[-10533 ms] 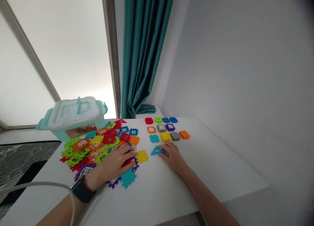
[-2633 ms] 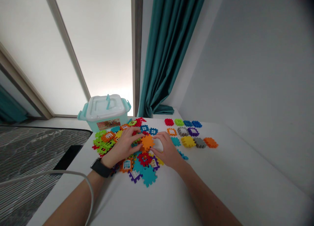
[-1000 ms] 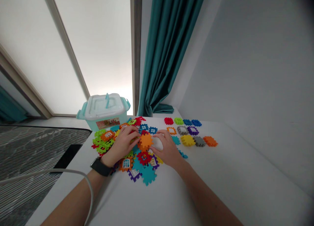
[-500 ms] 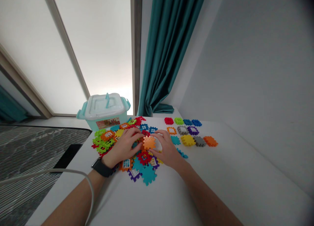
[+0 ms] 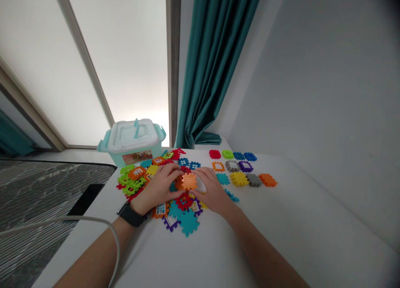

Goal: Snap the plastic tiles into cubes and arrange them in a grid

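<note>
fingers [image 5: 176, 194] have turned the orange tile [image 5: 189, 181] brick-side up.

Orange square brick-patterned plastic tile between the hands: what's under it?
Past the tile, a toothed red plastic piece shows on its near side and part of an orange plastic piece to its left. Whatever lies directly beneath is covered and can't be identified.

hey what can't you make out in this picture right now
Head view: anything beneath the left hand, covered by it.
Head view: the far side of the held orange piece, turned away.
Head view: the inside of the box, under its lid.
Head view: ends of the white cable, cut by left and bottom edges.
</note>
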Tool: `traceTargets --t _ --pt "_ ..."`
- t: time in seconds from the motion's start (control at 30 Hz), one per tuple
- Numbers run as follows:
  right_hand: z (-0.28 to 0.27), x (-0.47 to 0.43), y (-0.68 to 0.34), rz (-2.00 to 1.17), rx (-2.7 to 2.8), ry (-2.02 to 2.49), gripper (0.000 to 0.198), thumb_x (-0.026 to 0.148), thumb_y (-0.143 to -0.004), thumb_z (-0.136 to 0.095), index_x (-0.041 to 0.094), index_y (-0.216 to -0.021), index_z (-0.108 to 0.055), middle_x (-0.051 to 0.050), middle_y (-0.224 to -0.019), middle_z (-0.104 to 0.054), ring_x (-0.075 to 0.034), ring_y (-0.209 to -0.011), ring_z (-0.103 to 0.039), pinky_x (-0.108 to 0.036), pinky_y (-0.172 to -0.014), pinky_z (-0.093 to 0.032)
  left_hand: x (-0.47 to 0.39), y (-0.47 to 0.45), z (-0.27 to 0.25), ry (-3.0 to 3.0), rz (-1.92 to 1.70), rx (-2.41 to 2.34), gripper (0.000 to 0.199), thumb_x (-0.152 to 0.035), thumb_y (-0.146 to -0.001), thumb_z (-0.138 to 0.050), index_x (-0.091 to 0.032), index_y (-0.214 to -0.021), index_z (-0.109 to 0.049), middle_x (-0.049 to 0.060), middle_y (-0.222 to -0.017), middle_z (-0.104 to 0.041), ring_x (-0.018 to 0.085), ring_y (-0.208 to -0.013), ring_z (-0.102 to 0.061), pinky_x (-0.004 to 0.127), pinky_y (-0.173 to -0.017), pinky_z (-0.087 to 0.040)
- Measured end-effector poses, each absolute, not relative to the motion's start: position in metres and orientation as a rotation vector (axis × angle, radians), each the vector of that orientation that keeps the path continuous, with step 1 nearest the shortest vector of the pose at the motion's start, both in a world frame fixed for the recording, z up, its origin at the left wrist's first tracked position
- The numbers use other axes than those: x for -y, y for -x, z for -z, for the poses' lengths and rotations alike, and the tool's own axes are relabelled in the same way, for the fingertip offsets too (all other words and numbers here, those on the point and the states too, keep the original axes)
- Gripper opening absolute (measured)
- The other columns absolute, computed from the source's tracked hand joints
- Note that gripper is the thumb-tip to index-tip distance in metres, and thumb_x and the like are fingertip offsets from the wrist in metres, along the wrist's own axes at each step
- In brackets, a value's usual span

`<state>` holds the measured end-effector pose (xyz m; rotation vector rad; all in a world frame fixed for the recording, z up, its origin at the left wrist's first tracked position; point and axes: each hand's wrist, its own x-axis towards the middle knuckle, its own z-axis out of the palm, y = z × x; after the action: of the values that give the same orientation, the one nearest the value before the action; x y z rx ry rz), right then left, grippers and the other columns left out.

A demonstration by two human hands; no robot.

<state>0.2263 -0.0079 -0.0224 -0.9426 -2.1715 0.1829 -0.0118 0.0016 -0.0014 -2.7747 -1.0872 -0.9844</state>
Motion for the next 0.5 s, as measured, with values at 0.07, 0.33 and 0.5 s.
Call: traceTargets --t 0.07,0.33,0.5 --pt "0.022 0.008 -0.226 -0.183 2.181 0.938 0.053 0.031 -0.091 -0.068 0.024 -0.14 -0.05 -0.013 -0.129 -0.059 -0.031 -0.122 -0.054 -0.056 -0.106 -0.05 -0.001 0.011 0.001 2.768 0.993 1.085 0.045 -0.026 -0.077 -0.082 -0.016 -0.115 -0.062 0.015 -0.127 -0.059 0.032 -0.12 -0.057 0.048 -0.103 -0.049" --pt "0.017 0.013 -0.223 -0.136 2.186 0.952 0.053 0.031 -0.092 -0.068 0.023 -0.142 -0.05 -0.013 -0.128 -0.061 -0.03 -0.121 -0.056 -0.055 -0.105 -0.052 0.001 0.01 0.003 2.764 1.018 1.104 0.046 -0.027 -0.077 -0.079 -0.018 -0.118 -0.06 0.014 -0.128 -0.058 0.031 -0.121 -0.056 0.048 -0.104 -0.049" --pt "0.011 0.018 -0.222 -0.081 2.204 0.943 0.057 0.031 -0.095 -0.064 0.023 -0.147 -0.045 -0.013 -0.133 -0.06 -0.03 -0.125 -0.055 -0.053 -0.107 -0.051 0.003 0.009 0.0 2.769 1.063 1.102 0.046 -0.027 -0.078 -0.077 -0.02 -0.119 -0.059 0.013 -0.126 -0.059 0.031 -0.118 -0.057 0.048 -0.103 -0.049"
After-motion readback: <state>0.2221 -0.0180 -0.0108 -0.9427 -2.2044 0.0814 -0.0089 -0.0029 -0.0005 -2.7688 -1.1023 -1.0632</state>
